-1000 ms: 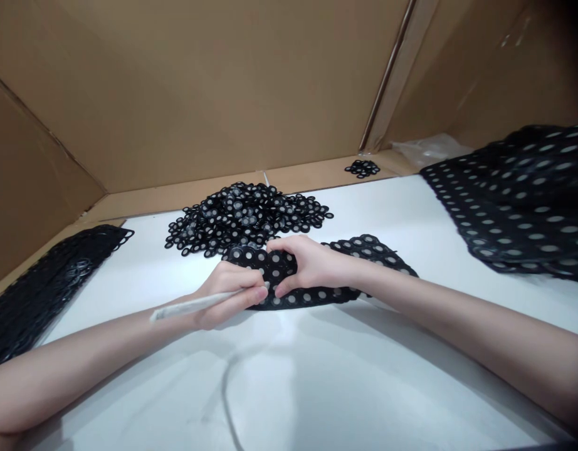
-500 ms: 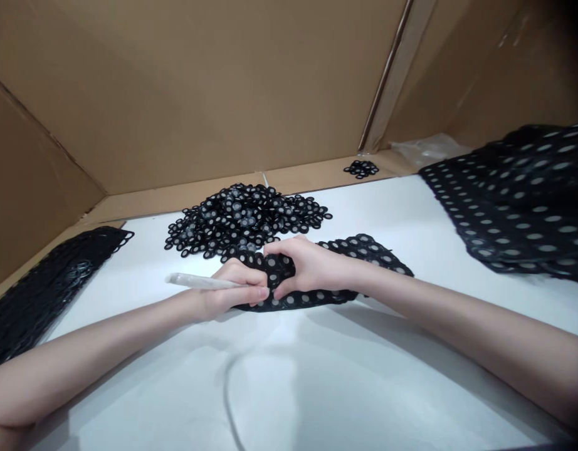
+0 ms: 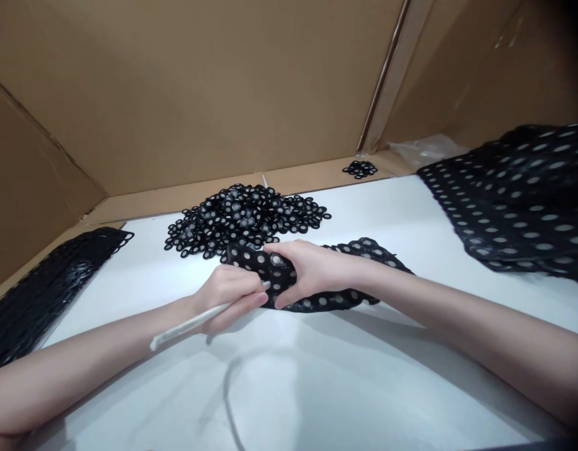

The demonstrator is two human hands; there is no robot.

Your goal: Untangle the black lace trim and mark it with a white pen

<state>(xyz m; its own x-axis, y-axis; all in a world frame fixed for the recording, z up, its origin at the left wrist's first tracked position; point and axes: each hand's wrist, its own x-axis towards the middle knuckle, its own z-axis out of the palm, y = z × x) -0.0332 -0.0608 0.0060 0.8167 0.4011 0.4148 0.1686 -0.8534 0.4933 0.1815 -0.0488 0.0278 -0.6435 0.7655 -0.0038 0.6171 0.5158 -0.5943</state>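
Mid-table, just nearer than the loose-ring pile (image 3: 232,216), it's the dotted strip (image 3: 312,305) getting the attn; black w/ pale dots, lying flat-ish, long axis running L to R across the tabletop, its R end poking out past the wrist; and here's the left hand (image 3: 230,294), fingers pinched round a white stick (image 3: 188,326), pen-style; the stick's long axis slants, butt end down L over the forearm, tip up R at the strip's near L part, approx. between the two hands; the right hand (image 3: 308,272) sits on the strip, thumb & forefinger spread in a C, dots showing in the gap; other fingers hidden, can't tell how they're set.

Under it all, a white tabletop (image 3: 364,376), glossy, w/ soft shadows and a grey curved line nr the front, cord or shadow, can't tell; far L, a black bundle (image 3: 49,288) lies slantwise; far R, a big dotted sheet (image 3: 528,213) spreads, rumpled at the back; behind, on the brown ledge, a small ring cluster (image 3: 359,169) and, just R of it, a clear plastic bag (image 3: 427,149); cardboard walls (image 3: 223,81) box in the back & both sides, w/ a dark upright seam R of centre.
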